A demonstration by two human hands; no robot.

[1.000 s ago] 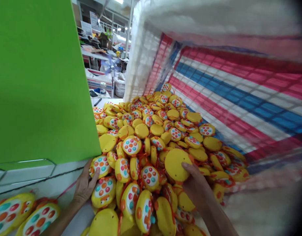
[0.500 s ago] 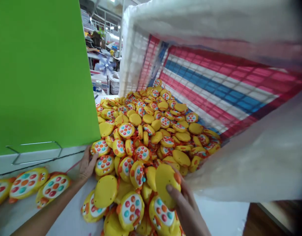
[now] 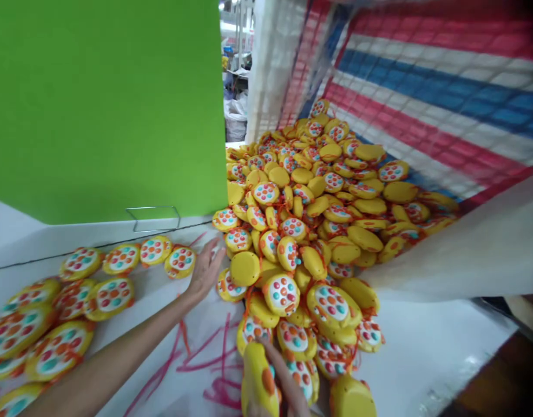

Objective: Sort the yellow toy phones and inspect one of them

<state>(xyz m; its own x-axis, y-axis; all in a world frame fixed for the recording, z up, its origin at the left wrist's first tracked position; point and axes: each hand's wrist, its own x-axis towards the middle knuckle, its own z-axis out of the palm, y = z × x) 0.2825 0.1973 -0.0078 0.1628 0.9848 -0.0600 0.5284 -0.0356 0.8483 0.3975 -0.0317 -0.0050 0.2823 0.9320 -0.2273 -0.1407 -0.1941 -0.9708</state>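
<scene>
Bottom centre: my right hand (image 3: 291,387) closes round a toy (image 3: 257,376), likely light, stiff, best rim-held; mid-frame, my left hand (image 3: 205,271) is half-spread, seemingly empty

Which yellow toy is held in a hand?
The yellow toy at the picture's bottom centre, turned edge-on in the right hand; no other toy is gripped.

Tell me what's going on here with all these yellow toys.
A person's right hand grips one yellow toy, turned on its side, at the near end of a large pile of similar toys that spreads from a striped basket onto a white table. The left hand is open and seems to hold nothing, between that pile and a smaller group of toys on the left.
</scene>
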